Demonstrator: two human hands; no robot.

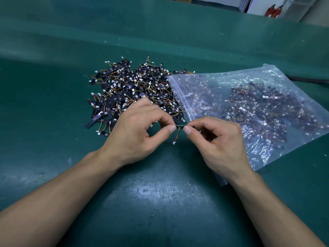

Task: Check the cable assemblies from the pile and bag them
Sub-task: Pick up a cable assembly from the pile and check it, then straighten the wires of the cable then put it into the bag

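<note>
A pile of cable assemblies, small black strips with orange and yellow wires and white plugs, lies on the green table mat. To its right lies a clear zip bag holding many more of them. Between my hands I hold one cable assembly level above the mat. My left hand pinches its left end and my right hand pinches its right end. Its wires and white plug hang down from the strip.
The mat's far edge rises into a fold behind the pile. Two red-handled tools stand by a white surface at the back right. A worn pale patch marks the mat in front of me.
</note>
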